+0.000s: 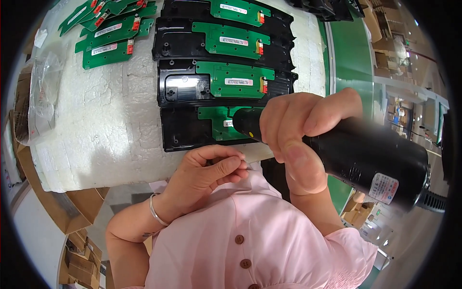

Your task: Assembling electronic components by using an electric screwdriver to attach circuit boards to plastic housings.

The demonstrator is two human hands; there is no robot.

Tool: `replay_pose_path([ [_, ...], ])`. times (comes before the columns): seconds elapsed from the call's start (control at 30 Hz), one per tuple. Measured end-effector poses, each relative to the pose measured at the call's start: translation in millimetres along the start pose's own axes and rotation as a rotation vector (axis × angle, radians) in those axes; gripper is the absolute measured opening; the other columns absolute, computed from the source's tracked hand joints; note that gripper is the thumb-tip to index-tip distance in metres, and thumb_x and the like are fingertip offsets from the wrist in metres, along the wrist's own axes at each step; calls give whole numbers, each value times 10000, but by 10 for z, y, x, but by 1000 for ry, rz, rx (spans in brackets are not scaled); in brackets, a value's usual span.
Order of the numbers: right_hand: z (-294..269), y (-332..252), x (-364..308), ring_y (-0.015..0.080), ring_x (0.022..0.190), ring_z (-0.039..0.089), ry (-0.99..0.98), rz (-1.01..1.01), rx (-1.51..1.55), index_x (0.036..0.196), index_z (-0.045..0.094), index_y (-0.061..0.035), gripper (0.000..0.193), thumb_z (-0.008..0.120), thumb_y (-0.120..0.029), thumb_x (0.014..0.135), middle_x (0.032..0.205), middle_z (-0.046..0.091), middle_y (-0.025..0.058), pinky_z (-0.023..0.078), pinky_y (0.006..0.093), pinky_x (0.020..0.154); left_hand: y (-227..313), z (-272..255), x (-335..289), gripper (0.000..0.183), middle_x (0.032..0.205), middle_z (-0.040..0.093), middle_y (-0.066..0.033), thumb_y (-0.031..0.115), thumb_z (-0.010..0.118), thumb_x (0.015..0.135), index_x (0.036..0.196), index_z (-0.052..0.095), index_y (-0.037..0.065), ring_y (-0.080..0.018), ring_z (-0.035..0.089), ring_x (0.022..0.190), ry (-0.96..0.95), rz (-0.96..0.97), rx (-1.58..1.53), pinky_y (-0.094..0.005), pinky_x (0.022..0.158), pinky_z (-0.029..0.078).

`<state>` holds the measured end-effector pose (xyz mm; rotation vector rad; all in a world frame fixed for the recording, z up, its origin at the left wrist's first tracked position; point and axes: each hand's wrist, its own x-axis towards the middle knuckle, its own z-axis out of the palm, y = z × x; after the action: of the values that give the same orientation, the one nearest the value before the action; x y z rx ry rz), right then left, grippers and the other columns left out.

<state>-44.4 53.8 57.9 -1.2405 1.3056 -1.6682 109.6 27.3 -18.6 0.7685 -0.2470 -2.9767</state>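
My right hand point(301, 130) is wrapped round a black electric screwdriver point(378, 151), held tilted with its nose to the left. The nose hangs over the green circuit board point(219, 126) in the nearest black plastic housing point(185, 131) and covers part of that board. The bit's tip meets the board's upper part, though exact contact is hard to judge. Just in front of this housing, my left hand point(209, 168) has thumb and fingers pinched together. Whatever may be between those fingertips is too small or hidden to make out.
Behind the nearest housing lie several more black housings point(180, 90) with green boards, in a row on a white foam block point(115, 96). Loose green boards point(106, 48) are piled at the far left. Clear plastic wrap point(45, 106) hangs at the left edge; cardboard boxes point(79, 262) stand below.
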Motion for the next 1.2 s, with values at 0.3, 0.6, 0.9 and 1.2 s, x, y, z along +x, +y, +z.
replay_pose_path([
  [0.3, -346, -237, 52, 81, 430, 466, -350, -113, 250, 905, 383, -109, 316, 628, -57, 712, 546, 493, -30, 373, 200, 401, 16, 38, 27, 139, 891, 619, -61, 115, 559, 856, 962, 596, 33, -128, 607, 805, -2, -51, -173, -219, 726, 509],
  [0.6, -167, -465, -76, 68, 394, 515, -122, -314, 368, 716, 410, -110, 310, 658, 37, 603, 503, 538, 9, 470, 182, 412, 3, 46, 118, 134, 851, 607, -35, 163, 545, 871, 938, 586, 55, -102, 590, 750, -43, 51, -173, -209, 703, 494],
  [0.9, -161, -120, -30, 81, 432, 449, -27, -183, 181, 952, 390, -107, 303, 581, -52, 724, 559, 471, -26, 372, 226, 455, 33, 240, 98, 476, 1192, 437, -177, 254, 439, 922, 1215, 345, -109, -229, 434, 1149, -69, -204, -255, -288, 1011, 332],
  [1.2, -95, 60, 82, 90, 429, 367, 83, -86, 22, 998, 379, -93, 282, 497, -83, 741, 561, 392, -11, 347, 263, 481, 67, 106, 27, 299, 1193, 500, -156, 111, 392, 928, 1177, 460, -40, -222, 496, 1109, -67, -92, 103, -299, 956, 397],
])
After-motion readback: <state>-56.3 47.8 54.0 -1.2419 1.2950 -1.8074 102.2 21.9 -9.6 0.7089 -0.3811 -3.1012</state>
